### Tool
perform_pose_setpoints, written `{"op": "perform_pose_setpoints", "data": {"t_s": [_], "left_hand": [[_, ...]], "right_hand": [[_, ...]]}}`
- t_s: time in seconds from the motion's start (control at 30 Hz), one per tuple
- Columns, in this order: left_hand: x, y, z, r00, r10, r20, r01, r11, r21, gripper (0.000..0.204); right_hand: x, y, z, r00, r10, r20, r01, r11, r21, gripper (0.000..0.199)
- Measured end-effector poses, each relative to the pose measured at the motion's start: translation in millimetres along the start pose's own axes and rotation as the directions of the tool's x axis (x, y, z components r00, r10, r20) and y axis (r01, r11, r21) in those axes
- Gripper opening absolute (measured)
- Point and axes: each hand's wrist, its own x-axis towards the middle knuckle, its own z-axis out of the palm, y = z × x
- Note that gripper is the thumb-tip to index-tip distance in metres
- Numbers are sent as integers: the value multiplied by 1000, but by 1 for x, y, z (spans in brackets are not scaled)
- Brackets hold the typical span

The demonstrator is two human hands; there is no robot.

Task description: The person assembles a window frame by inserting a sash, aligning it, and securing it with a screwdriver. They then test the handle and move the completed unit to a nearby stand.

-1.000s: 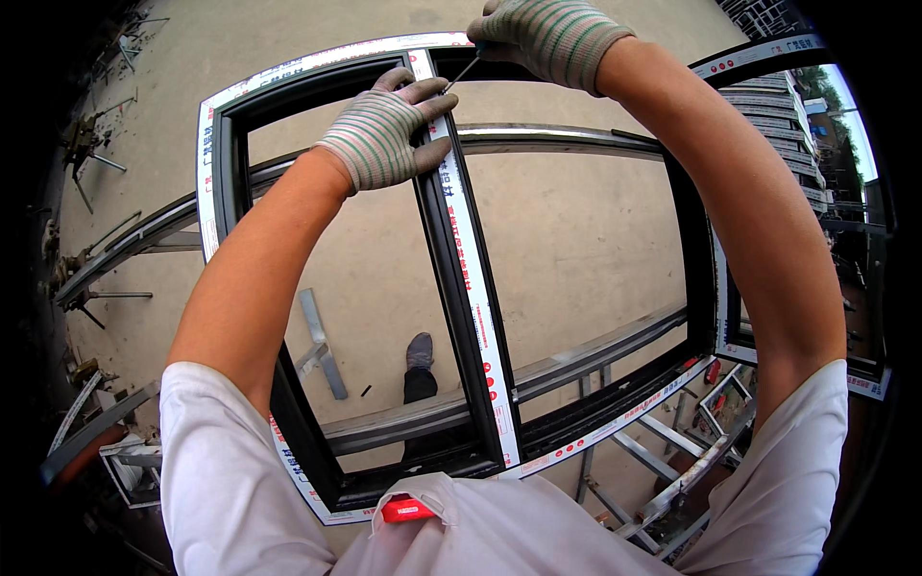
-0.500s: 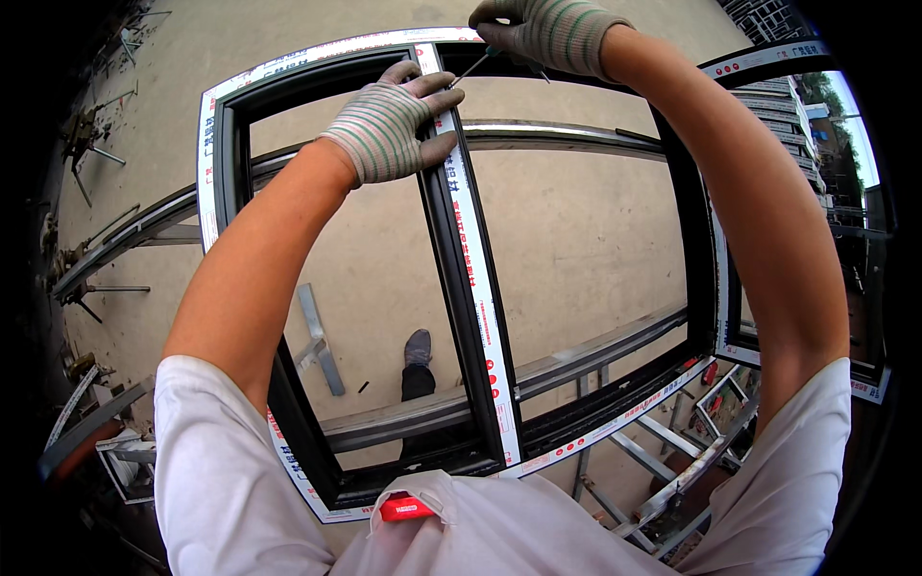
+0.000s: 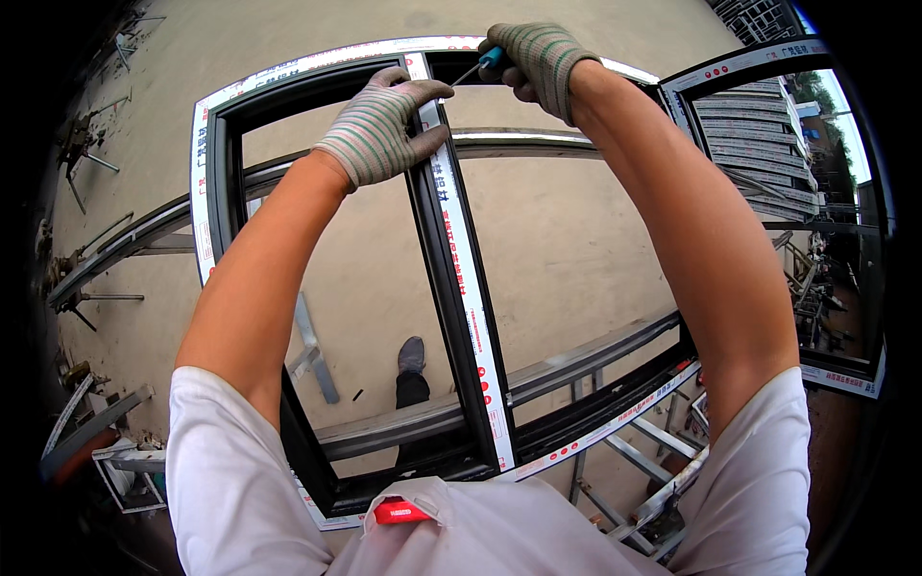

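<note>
A black window frame point(image 3: 213, 182) with white protective film spans the space before me, split by a middle bar point(image 3: 461, 254). My left hand point(image 3: 384, 130), in a striped knit glove, lies over the far end of this bar, with thumb and forefinger apart. My right hand point(image 3: 543, 67), gloved alike, is closed around a screwdriver point(image 3: 491, 58) with a teal handle. Its thin shaft slants down-left to the bar, close to my left forefinger. Whether a screw sits at the tip is too small to tell.
Metal rails point(image 3: 552, 144) run beneath the frame. A hinged sash panel point(image 3: 677, 106) stands out at the right, with stacked profiles point(image 3: 754, 144) beyond it. Ladder-like metal racks point(image 3: 653, 451) are at lower right. Loose metal pieces point(image 3: 315, 350) lie on the floor near my shoe point(image 3: 411, 355).
My right hand has come nearer and turned, so the screwdriver's teal handle shows more. My left hand's fingers have drawn in a little on the bar. The right arm has shifted left.
</note>
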Motion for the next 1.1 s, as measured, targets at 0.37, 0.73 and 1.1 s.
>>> {"op": "perform_pose_setpoints", "data": {"t_s": [0.37, 0.73, 1.1], "left_hand": [[39, -21, 26, 947, 177, -269, -131, 975, 180, 15], [41, -19, 29, 938, 187, -291, -143, 976, 166, 11], [39, -19, 32, 940, 162, -300, -124, 982, 143, 10]], "right_hand": [[14, 7, 10, 993, -113, -23, 107, 978, -179, 30], [15, 14, -41, 451, -821, 350, 800, 199, -566, 36], [11, -12, -8, 981, -194, 21, 181, 867, -465, 45]]}}
